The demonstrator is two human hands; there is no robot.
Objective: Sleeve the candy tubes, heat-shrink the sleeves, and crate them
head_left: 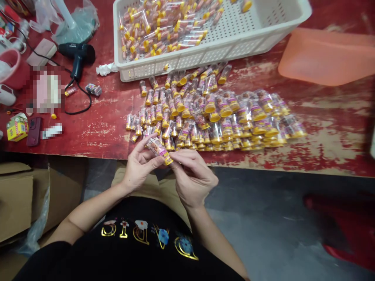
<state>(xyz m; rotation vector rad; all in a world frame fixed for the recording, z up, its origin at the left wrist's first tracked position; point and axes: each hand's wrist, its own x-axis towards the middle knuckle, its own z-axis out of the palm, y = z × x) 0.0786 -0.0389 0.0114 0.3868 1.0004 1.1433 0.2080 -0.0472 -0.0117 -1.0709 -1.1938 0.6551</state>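
Observation:
A clear plastic tube [159, 150] with a printed purple label and a yellow cap lies tilted between my two hands, just off the table's front edge. My left hand [140, 164] is closed around its body, thumb along the near side. The fingertips of my right hand [193, 175] are pinched together at the yellow-capped end; whether they hold a small piece there is hidden. Right beyond my hands, many similar labelled tubes [216, 113] with yellow caps stand and lie packed together on the red table [322, 144].
Behind the tubes, a white perforated basket [234, 50] holds more yellow-capped tubes. An orange tray [325, 58] lies at the right. Leftward are a hair dryer [77, 54] with its cord, a phone [34, 131], a yellow box [17, 127] and a pink bucket [14, 68]. Cardboard boxes [17, 203] sit below.

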